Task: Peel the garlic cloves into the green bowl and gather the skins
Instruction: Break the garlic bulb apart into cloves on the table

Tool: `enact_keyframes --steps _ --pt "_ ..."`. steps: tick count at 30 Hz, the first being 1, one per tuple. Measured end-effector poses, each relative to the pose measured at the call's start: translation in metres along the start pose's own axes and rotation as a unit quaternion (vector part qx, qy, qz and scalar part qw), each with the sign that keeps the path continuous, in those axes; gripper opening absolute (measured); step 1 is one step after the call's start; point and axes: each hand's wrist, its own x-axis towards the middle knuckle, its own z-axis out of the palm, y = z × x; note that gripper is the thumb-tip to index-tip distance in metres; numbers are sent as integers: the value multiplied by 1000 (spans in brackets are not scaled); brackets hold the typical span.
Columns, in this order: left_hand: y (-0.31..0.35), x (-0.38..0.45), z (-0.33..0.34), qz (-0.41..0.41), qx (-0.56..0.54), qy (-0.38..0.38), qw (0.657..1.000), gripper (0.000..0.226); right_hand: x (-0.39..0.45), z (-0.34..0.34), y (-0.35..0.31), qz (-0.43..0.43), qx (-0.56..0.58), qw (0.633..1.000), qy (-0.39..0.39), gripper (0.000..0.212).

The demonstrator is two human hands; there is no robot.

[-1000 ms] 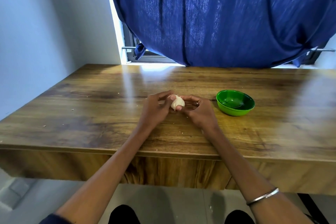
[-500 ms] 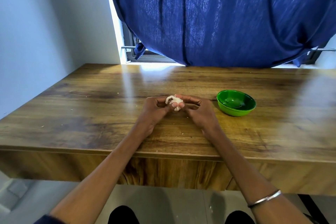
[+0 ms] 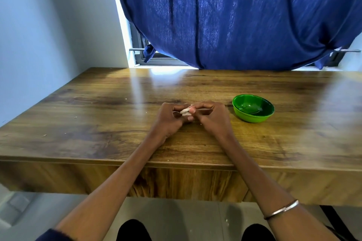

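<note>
- The garlic (image 3: 184,112) is a small, pale, rounded lump with a papery white skin, held low over the middle of the table (image 3: 98,123) between both hands; most of it is hidden by fingers.
- The left hand (image 3: 170,119) has its fingers curled round the garlic from the left, knuckles up.
- The right hand (image 3: 210,116) pinches the garlic from the right, thumb tip pressed against its near side, fingers bent over the top.
- The bowl (image 3: 253,108) is round, glossy green and shallow; it stands on the table just right of the right hand, apart from it. What lies in it cannot be made out.
- The table is wood-grained brown with a smooth, shiny top that mirrors the window light; a few pale flecks dot it left of the hands.
- A thin metal bangle (image 3: 281,209) rings the right forearm.
- A deep blue curtain (image 3: 235,15) of soft, folded cloth hangs behind the table.
- A second ago the garlic showed as a fuller white bulb between the fingertips; half a second ago loose skin stood up from it. It now sits lower and more covered, and the hands have closed in tighter. The bowl has not moved.
</note>
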Motion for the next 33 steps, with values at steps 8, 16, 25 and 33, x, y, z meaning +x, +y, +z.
enact_keyframes --steps 8,16,25,33 --pt "0 2 -1 -13 -52 -16 998 43 5 0 3 92 78 992 -32 17" --pt "-1 5 -2 -35 -72 -15 997 39 7 4 -3 144 107 983 -41 17" --pt "-1 8 -5 -91 -113 -38 989 31 8 5 -14 214 169 960 -62 8" --pt "-2 12 -5 -172 -243 -63 953 31 11 4 -21 236 213 945 -76 16"
